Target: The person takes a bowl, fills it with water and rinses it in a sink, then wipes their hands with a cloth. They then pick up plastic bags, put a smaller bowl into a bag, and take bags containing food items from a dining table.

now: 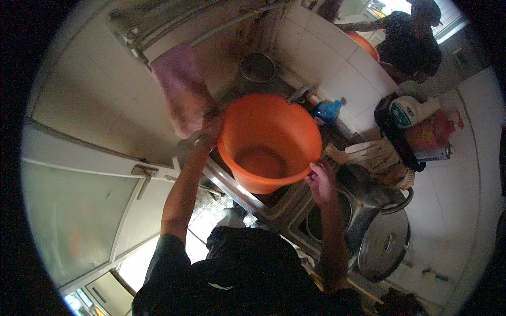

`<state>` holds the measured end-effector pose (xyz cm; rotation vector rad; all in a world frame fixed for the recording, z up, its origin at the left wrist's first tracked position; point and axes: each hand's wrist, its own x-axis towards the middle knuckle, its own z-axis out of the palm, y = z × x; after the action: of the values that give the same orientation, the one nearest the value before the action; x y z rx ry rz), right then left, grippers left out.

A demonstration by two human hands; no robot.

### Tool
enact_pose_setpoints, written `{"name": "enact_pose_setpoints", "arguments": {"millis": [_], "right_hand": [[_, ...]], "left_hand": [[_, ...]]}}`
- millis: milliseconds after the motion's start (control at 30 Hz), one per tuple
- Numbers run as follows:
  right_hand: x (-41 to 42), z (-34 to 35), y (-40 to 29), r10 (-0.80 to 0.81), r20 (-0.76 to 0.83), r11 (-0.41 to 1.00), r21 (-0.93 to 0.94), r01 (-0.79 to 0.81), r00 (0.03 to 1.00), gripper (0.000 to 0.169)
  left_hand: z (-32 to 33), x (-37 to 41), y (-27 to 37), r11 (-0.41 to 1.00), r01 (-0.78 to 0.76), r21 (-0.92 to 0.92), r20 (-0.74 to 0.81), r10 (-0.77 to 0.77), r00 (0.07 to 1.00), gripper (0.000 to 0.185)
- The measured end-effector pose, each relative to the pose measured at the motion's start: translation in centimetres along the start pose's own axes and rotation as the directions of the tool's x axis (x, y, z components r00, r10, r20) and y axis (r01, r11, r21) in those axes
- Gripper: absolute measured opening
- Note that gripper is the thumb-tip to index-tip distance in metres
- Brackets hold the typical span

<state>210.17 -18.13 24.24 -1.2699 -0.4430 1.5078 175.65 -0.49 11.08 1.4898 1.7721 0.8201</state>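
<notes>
An orange plastic basin (pixel 276 134) with deep walls is held over a stainless steel sink (pixel 253 203); its inside shows no contents. My left hand (pixel 211 128) is at the basin's left rim, blurred and dark, so its fingers are hard to make out. On the right, my right hand (pixel 320 179) grips the lower right rim, fingers curled over the edge. A metal faucet (pixel 299 94) reaches toward the basin's far rim. Close to the left hand hangs a pink towel (pixel 180 87) on a rail.
A blue bottle (pixel 327 112) stands beside the faucet. At right are a dark basket with a white bottle (pixel 407 111), a red pump bottle (pixel 433 130), cloth gloves (pixel 379 160) and a metal pot lid (pixel 384 245). A door handle (pixel 145 173) juts out at left. A mirror reflects the person.
</notes>
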Motion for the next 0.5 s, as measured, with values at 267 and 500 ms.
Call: {"name": "enact_pose_setpoints", "arguments": {"millis": [267, 500], "right_hand": [[7.5, -5.6, 12.1, 0.048, 0.016, 0.971, -0.236, -0.043, 0.999, 0.023], [8.1, -5.5, 15.8, 0.313, -0.094, 0.871, -0.367, -0.325, 0.945, 0.038]], "left_hand": [[2.4, 1.1, -3.8, 0.993, 0.001, 0.118, 0.018, -0.003, 1.000, 0.040], [1.9, -1.4, -7.6, 0.981, 0.059, 0.184, -0.006, -0.059, 0.998, 0.039]]}}
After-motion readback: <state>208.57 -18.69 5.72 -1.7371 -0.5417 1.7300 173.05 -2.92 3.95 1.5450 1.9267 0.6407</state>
